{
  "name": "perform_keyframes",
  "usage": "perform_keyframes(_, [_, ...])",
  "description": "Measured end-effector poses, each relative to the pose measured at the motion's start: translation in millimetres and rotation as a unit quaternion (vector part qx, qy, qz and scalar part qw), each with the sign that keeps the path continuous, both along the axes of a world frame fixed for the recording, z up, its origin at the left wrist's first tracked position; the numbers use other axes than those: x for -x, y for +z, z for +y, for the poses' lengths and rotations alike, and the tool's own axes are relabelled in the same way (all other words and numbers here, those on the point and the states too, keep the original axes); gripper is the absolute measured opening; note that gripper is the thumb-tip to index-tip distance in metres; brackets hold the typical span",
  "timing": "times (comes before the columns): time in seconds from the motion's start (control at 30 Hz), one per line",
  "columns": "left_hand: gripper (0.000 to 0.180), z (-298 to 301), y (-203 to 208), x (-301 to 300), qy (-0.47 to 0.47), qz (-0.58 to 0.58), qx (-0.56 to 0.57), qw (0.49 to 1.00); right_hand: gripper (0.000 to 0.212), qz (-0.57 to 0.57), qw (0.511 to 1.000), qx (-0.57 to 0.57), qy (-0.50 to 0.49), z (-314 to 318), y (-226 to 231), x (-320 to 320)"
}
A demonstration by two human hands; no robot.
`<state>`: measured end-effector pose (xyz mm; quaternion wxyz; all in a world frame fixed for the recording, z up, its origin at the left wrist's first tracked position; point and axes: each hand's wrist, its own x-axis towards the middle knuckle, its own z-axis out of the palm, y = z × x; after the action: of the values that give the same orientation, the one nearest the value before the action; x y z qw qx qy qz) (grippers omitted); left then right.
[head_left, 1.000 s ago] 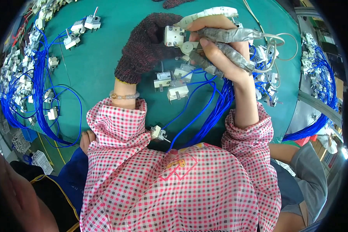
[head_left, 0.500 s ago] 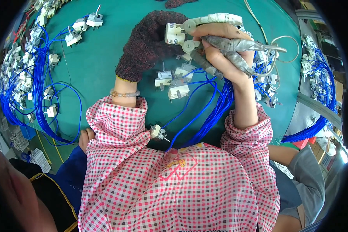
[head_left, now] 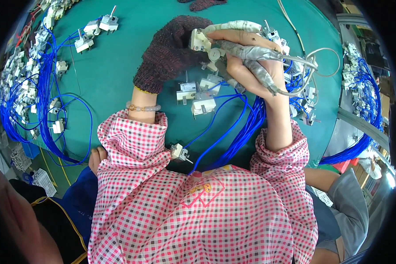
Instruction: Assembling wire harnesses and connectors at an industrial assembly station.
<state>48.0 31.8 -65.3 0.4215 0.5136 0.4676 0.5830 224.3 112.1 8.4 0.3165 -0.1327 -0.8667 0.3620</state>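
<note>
My left hand [head_left: 167, 53], in a dark knitted glove, is closed around a small white switch-like part [head_left: 199, 40] with metal contacts. In my bare right hand [head_left: 246, 72] is a tool with tape-wrapped handles [head_left: 253, 51], fed by a grey cable [head_left: 300, 59]. Its tip end meets the white part beside a round disc [head_left: 214, 54]; the exact contact is hidden by my fingers. Just below my hands lie more white parts [head_left: 203, 106] with metal tops and blue wires. A bundle of blue wires [head_left: 246, 127] runs down toward my lap.
One wired part [head_left: 179, 152] rests against my left sleeve. Bundles of blue-wired parts lie at left [head_left: 46, 88] and, past the green table's [head_left: 119, 66] edge, at right [head_left: 365, 105]. A dark glove [head_left: 207, 4] lies at the far edge. Another person's hand [head_left: 97, 158] is at left.
The right hand and its tool have shifted slightly left and tilted over the white part, covering one of its round discs. The gloved hand has moved a little nearer.
</note>
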Motion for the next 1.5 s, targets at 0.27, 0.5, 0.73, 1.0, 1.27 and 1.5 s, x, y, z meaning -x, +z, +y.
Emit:
perform_keyframes(0.27, [0.053, 0, -3, 0, 0.010, 0.007, -0.007, 1.000, 0.032, -0.005, 0.997, 0.070, 0.015, 4, -4, -1])
perform_keyframes(0.5, [0.052, 2, 3, -2, 0.024, 0.054, 0.020, 0.998, 0.035, -0.039, 0.995, 0.092, 0.027, 5, -4, -3])
perform_keyframes(0.73, [0.053, 2, 5, -3, 0.025, 0.041, 0.009, 0.999, 0.034, -0.027, 0.994, 0.103, 0.022, 5, -5, -4])
perform_keyframes(1.0, [0.055, 0, -3, 0, -0.008, -0.029, -0.003, 1.000, 0.029, -0.035, 0.976, 0.213, 0.042, 7, -1, -6])
perform_keyframes(1.27, [0.057, -1, -2, -1, -0.013, -0.005, 0.001, 1.000, 0.026, -0.027, 0.976, 0.208, 0.054, 9, 0, -4])
perform_keyframes(1.5, [0.057, -1, -3, -1, -0.002, 0.019, 0.003, 1.000, 0.028, -0.048, 0.985, 0.158, 0.047, 8, 2, -5])
